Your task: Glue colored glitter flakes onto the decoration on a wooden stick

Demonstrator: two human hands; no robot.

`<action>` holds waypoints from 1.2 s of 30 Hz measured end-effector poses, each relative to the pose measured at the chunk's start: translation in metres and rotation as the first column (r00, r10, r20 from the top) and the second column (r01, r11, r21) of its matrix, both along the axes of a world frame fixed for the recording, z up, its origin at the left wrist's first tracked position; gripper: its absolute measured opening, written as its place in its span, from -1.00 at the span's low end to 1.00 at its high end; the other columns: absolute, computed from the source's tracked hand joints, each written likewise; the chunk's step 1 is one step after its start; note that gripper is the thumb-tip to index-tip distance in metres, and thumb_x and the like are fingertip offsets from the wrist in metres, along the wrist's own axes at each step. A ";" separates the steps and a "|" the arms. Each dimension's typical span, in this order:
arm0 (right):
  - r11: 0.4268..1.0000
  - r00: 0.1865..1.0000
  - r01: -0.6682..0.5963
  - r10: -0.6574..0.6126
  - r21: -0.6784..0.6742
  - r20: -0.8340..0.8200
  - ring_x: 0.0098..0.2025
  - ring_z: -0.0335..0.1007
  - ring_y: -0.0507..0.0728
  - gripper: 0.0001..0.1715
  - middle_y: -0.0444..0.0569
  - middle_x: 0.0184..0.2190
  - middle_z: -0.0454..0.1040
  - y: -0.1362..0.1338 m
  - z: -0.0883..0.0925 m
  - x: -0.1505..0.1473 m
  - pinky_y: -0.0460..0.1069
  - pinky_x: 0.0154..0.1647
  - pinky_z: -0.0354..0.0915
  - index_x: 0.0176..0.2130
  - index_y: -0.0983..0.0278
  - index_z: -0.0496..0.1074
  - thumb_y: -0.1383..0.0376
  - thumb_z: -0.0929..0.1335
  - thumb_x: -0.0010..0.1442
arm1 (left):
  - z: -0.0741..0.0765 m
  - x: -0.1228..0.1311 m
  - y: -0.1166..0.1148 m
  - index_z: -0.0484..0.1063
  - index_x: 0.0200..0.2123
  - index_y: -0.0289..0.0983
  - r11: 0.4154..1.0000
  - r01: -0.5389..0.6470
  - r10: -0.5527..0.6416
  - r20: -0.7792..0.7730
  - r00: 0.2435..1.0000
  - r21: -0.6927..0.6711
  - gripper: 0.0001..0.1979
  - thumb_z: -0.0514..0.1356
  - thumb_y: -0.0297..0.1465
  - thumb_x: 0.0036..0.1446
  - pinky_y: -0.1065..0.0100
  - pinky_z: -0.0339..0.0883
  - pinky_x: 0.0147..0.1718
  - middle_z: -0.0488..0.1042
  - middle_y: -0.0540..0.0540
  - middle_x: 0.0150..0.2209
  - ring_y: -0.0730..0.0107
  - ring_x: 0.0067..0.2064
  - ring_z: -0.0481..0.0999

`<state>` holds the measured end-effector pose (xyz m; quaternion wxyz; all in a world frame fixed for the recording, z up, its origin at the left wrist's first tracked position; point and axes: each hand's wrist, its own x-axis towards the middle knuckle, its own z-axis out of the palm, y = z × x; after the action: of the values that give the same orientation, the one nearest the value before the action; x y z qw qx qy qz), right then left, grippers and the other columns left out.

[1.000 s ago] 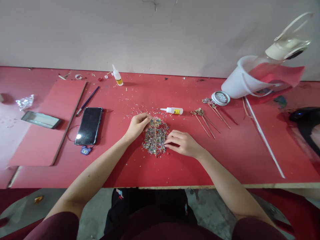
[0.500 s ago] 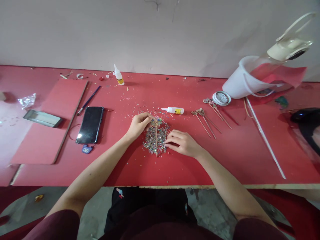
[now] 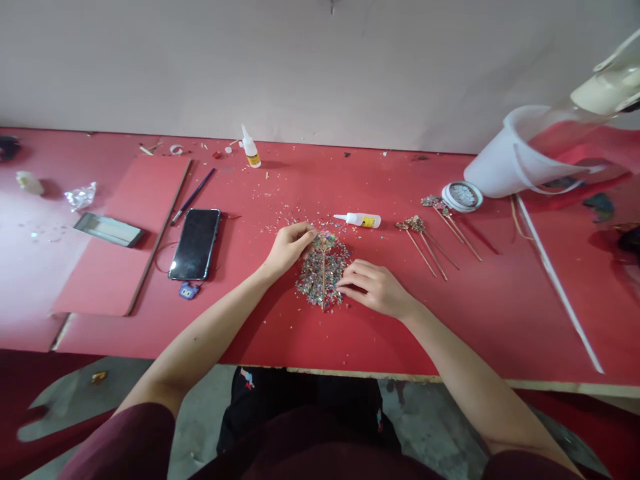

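My left hand [image 3: 291, 249] pinches the ornate head of a gold-coloured hairpin [image 3: 323, 273], whose stem points toward me. Under the hairpin spreads a pile of small glittering stones [image 3: 311, 283], mixed in colour. At the pile's right edge is my right hand [image 3: 373, 287], fingers bent and tips drawn together among the stones. Whatever those fingertips hold is too small to make out. Just beyond the pile a small white glue bottle [image 3: 357, 220] with a yellow label lies on its side. Several finished-looking hairpins [image 3: 425, 243] lie to the right.
A white bucket [image 3: 520, 160] with a clear jug stands at back right, beside a small round tub [image 3: 463, 196] of pale stones. Another glue bottle [image 3: 251, 150] stands upright. At left are a phone [image 3: 195, 244], a brush [image 3: 194, 195], a red board [image 3: 120, 273] and a grey tray [image 3: 109, 230].
The whole view has shifted, so the table's contents sit further right in the picture. Both hands keep nearly the same places by the hairpin and stones.
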<state>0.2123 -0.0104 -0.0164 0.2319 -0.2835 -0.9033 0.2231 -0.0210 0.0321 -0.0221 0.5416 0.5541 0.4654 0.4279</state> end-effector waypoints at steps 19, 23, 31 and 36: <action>1.000 0.999 0.007 -0.008 -0.019 -0.033 -0.23 0.37 0.06 -0.90 -0.05 -0.32 0.45 -0.004 -0.004 -0.005 -0.03 -0.20 0.34 -0.20 0.26 0.46 0.31 0.34 0.27 | 0.002 0.001 0.000 0.35 -0.44 -0.30 1.000 0.012 -0.012 0.008 1.000 0.014 -0.79 0.10 -0.33 0.21 0.52 0.10 -0.64 0.27 0.11 -0.66 0.62 -0.65 0.24; 1.000 0.999 -0.022 0.022 -0.004 -0.045 -0.22 0.37 0.07 -0.90 -0.04 -0.31 0.46 -0.006 -0.004 -0.009 -0.02 -0.18 0.34 -0.18 0.27 0.45 0.33 0.35 0.26 | 0.003 0.001 0.000 0.34 -0.45 -0.30 1.000 0.012 -0.012 0.002 1.000 0.019 -0.79 0.10 -0.34 0.21 0.52 0.09 -0.64 0.26 0.10 -0.66 0.62 -0.66 0.23; 0.996 0.989 0.086 -0.085 0.006 -0.121 -0.24 0.38 0.07 -0.91 -0.04 -0.32 0.41 -0.008 0.000 -0.006 -0.01 -0.20 0.37 -0.20 0.25 0.41 0.38 0.34 0.25 | 0.001 0.000 0.000 0.33 -0.46 -0.29 1.000 0.011 -0.011 -0.003 1.000 0.014 -0.78 0.10 -0.32 0.21 0.52 0.08 -0.64 0.26 0.10 -0.66 0.62 -0.66 0.23; 0.989 0.969 0.146 -0.141 0.006 -0.200 -0.31 0.39 0.04 -0.87 -0.02 -0.30 0.39 -0.018 0.003 -0.012 -0.06 -0.31 0.38 -0.17 0.24 0.40 0.39 0.33 0.24 | 0.002 0.000 -0.001 0.34 -0.45 -0.29 1.000 0.013 -0.013 -0.004 1.000 0.008 -0.78 0.10 -0.31 0.21 0.52 0.08 -0.65 0.27 0.10 -0.66 0.63 -0.67 0.23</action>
<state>0.2006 -0.0283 -0.0135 0.3397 -0.3220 -0.8549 0.2239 -0.0208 0.0313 -0.0198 0.5412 0.5603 0.4611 0.4250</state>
